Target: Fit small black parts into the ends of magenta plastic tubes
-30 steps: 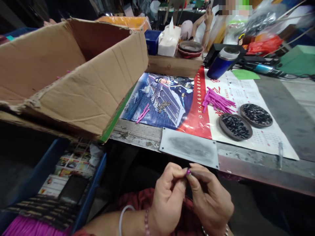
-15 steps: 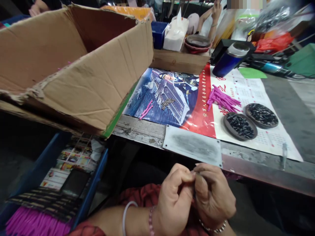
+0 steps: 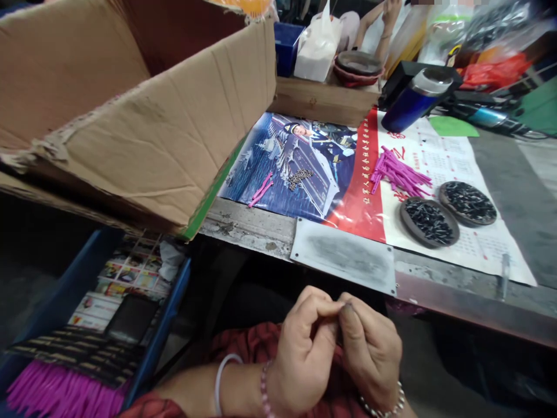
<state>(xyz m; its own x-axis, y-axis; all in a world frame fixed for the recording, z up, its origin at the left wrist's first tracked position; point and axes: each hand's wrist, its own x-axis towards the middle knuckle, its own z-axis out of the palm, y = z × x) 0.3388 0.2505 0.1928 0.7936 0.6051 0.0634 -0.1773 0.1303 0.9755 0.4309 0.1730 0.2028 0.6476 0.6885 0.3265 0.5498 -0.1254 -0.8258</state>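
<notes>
Both hands meet above my lap, just in front of the table edge. My left hand [image 3: 307, 348] is closed, thumb and forefinger pinched together. Against its fingertips presses my right hand [image 3: 369, 351], also closed, its thumb on top. Whatever the fingertips hold is hidden between them. Beyond the hands a grey smudged plate [image 3: 343, 255] lies at the table edge. On the poster are a pile of pink sticks [image 3: 400, 173], a few loose pink sticks [image 3: 261, 190] and a small heap of beaded bits [image 3: 300, 179]. Two round dishes [image 3: 456, 237] hold small black pieces.
A large open cardboard box [image 3: 174, 128] stands at the left. Below it, a blue crate [image 3: 174, 302] holds pink strips [image 3: 61, 392] and a dark wallet-like item. A blue tumbler [image 3: 415, 101], tissue pack [image 3: 317, 52] and stacked dishes [image 3: 359, 64] are at the back. Another person's arm [image 3: 383, 35] shows beyond.
My right hand has turned and drawn closer to the left, its fingers more tightly closed. The view has shifted slightly; the things on the table lie as before.
</notes>
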